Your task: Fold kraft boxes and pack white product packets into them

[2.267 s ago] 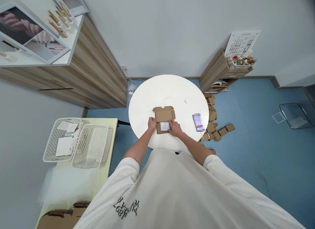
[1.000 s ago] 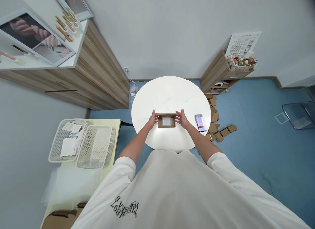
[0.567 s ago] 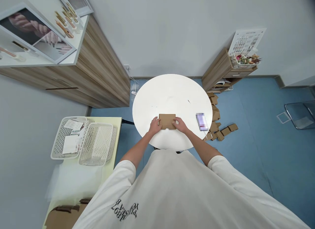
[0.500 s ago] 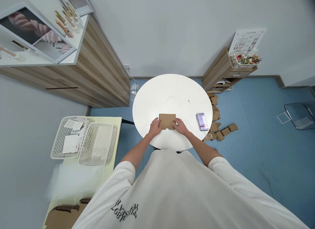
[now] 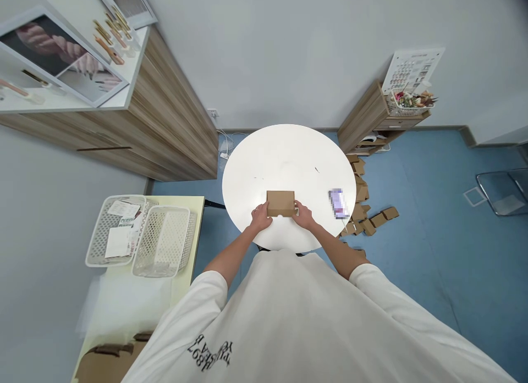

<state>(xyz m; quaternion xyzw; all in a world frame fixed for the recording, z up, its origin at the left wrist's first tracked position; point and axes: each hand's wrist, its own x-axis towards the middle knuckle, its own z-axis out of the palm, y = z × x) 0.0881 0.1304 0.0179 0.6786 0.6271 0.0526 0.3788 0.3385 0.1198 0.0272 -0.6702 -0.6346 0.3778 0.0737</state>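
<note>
Left hand and right hand grip opposite ends of the cardboard box over the round white counter; closing step judged under way, next move calling for even pressure.

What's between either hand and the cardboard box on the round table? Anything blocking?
Nothing visible. The left hand is right at the left side of the cardboard box, the right hand at its right side; both appear to touch it. The pixelated phone-like item lies farther right on the round table, outside the gap.
</note>
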